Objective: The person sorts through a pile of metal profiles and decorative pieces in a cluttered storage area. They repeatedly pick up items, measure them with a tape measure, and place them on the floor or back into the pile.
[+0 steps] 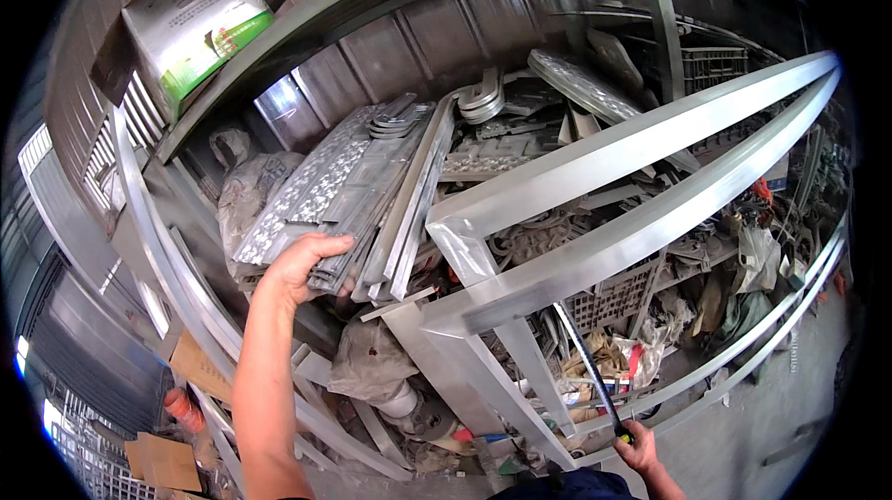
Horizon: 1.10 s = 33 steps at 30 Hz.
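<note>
My left hand is closed round the near end of a stack of grey metal strips on the shelf, with the thumb lying on top. Some of its fingers are hidden beneath the strips. At the lower right, my right hand grips a tape measure, of which a little black and yellow shows. Its long narrow blade slants up and left towards a welded metal frame. I cannot tell whether the blade's far end touches the frame.
Several curved metal bars stand at the left. A white and green carton sits up at the top left. Dusty sacks, a plastic crate and scrap crowd the space under and behind the frame. Cardboard lies at the lower left.
</note>
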Available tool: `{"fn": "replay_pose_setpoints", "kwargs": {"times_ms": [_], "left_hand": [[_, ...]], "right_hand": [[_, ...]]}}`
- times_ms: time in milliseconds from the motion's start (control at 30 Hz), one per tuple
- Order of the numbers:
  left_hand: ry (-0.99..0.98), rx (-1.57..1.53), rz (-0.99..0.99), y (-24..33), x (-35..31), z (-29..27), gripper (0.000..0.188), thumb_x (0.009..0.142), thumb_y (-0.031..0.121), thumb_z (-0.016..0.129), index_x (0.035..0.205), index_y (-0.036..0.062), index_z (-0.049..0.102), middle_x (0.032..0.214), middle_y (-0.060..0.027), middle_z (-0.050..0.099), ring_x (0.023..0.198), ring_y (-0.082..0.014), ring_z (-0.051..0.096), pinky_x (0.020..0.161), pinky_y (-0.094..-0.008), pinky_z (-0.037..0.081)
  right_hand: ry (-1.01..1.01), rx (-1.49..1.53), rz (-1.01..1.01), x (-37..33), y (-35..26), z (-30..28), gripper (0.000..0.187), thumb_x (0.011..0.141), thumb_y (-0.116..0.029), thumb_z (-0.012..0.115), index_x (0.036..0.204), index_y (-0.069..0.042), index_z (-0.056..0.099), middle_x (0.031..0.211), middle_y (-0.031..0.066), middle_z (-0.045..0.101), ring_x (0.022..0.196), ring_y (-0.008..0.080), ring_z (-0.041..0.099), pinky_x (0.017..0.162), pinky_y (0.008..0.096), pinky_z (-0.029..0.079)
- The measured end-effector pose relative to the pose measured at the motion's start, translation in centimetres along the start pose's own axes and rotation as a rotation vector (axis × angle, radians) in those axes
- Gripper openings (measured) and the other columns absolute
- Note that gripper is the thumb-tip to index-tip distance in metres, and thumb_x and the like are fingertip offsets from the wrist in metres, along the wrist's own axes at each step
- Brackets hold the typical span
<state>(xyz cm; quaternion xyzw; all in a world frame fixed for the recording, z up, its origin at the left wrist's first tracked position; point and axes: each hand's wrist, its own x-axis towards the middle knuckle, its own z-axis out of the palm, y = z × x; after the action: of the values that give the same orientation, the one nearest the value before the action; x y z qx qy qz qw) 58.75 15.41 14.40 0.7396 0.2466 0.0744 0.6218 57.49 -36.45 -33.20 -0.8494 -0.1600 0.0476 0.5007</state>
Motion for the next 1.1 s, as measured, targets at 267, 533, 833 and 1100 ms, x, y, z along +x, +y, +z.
{"fn": "replay_pose_setpoints", "kwargs": {"times_ms": [267,533,833,1100], "left_hand": [[0.07,0.153,0.125,0.1,0.0,0.7,0.028,0.078,0.007,0.072,0.098,-0.0078,0.06,0.08,-0.0192,0.067,0.067,-0.0311,0.07,0.055,-0.0407,0.058],[0.523,1.428,0.531,-0.8,0.2,4.9,0.031,0.065,0.002,0.064,0.093,-0.0092,0.056,0.079,-0.0302,0.064,0.081,-0.0454,0.066,0.074,-0.0477,0.054],[0.528,1.563,0.518,2.1,-1.0,7.8,0.034,0.067,-0.001,0.06,0.099,-0.0105,0.053,0.087,-0.0317,0.066,0.086,-0.0459,0.067,0.079,-0.0516,0.054],[0.436,1.274,0.53,3.0,-2.7,9.4,0.049,0.072,0.033,0.082,0.087,-0.0075,0.057,0.083,-0.031,0.064,0.082,-0.0446,0.066,0.072,-0.048,0.051]], "right_hand": [[0.007,-0.004,0.014,-0.8,-0.3,0.2,0.04,0.07,-0.023,0.071,0.101,0.002,0.064,0.079,0.0182,0.065,0.072,0.0303,0.067,0.068,0.0378,0.053],[-0.02,0.012,0.077,-0.4,-0.9,0.2,0.041,0.07,-0.023,0.07,0.102,0.002,0.065,0.085,0.0207,0.067,0.077,0.0339,0.067,0.071,0.0397,0.054],[-0.003,0.052,0.068,0.4,0.6,0.1,0.039,0.071,-0.024,0.072,0.1,0.001,0.066,0.085,0.0206,0.065,0.078,0.0357,0.066,0.072,0.0406,0.054],[-0.075,0.032,0.054,1.6,0.6,-0.5,0.042,0.072,-0.026,0.07,0.104,0.001,0.064,0.09,0.0214,0.065,0.084,0.0366,0.066,0.075,0.0421,0.053]]}}
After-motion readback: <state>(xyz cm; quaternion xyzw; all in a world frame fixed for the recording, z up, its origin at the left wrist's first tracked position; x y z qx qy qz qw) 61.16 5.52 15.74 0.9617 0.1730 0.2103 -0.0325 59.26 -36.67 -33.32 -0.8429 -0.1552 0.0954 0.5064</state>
